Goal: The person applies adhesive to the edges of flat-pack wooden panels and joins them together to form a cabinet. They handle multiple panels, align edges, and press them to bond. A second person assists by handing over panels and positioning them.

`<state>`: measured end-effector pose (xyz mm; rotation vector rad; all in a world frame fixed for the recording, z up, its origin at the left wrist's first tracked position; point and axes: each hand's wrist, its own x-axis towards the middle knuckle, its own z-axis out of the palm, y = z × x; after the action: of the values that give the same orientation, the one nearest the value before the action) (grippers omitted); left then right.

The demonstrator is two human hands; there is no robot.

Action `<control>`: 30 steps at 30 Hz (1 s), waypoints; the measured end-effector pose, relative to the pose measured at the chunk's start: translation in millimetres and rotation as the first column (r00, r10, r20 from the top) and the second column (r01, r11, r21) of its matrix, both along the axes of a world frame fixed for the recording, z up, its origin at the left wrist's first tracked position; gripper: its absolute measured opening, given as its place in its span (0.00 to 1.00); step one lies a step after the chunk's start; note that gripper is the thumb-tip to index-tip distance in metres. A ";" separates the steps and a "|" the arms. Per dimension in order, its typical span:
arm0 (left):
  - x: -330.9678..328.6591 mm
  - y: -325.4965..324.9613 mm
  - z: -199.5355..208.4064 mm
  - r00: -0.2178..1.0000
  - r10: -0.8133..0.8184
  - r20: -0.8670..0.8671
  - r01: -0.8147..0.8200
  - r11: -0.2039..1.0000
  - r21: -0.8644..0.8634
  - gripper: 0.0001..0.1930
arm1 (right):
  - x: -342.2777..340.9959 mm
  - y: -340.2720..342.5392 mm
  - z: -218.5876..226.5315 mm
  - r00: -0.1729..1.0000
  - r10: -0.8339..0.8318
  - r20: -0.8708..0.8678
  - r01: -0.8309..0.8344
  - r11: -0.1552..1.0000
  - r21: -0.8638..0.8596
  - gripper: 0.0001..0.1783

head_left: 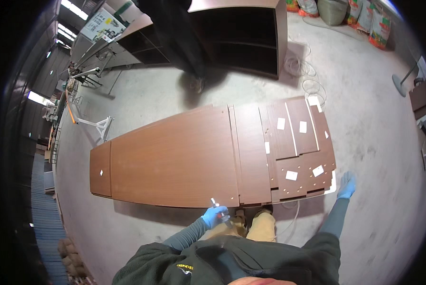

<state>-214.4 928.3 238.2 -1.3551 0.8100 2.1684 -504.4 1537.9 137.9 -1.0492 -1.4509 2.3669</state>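
My left hand (215,217), in a blue glove, is closed around a slim tool (215,203) with a whitish upper end and a dark lower part; its exact kind is unclear. That hand is at the near edge of a large brown wood-look panel (170,156). My right hand (347,185), also blue-gloved, is held out to the right with fingers stretched and nothing in it. It is beside the near right corner of the panel stack. Smaller brown boards (253,156) lie across the right part, some with drilled holes and white labels (291,175).
Ahead stands a dark open cabinet (243,42), with a person in dark trousers (175,38) before it. Loose pale cable or hose (312,85) coils on the floor. Sacks (379,31) line the far right. A white metal stand (99,126) is at left.
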 end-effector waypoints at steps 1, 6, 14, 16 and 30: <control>-6.3 1.8 7.0 0.999 0.005 -0.047 0.000 0.996 0.090 0.04 | 15.1 -6.2 1.6 0.999 -0.035 0.013 0.036 0.996 -0.086 0.37; -31.6 25.6 41.8 0.984 -0.043 -0.170 0.062 0.992 0.111 0.07 | 93.8 -99.6 4.7 0.830 0.493 0.262 -0.443 0.867 -0.228 0.15; -31.0 45.8 52.5 0.980 -0.009 -0.197 0.004 1.000 -0.028 0.08 | 171.8 -229.5 54.1 0.202 0.941 0.273 -0.967 0.148 0.208 0.08; -27.3 45.9 46.1 0.974 0.040 -0.225 -0.037 0.999 0.018 0.08 | 181.4 -234.9 71.3 0.059 0.924 0.377 -0.989 0.003 0.149 0.14; 19.2 55.7 53.4 0.938 -0.077 -0.339 0.042 0.993 -0.111 0.11 | 185.0 -317.1 149.8 -0.137 0.963 0.230 -0.918 -0.211 0.335 0.27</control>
<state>-195.2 984.1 291.6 -0.9918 1.0893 2.3776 -319.4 1220.8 287.7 0.9442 -3.2840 2.1999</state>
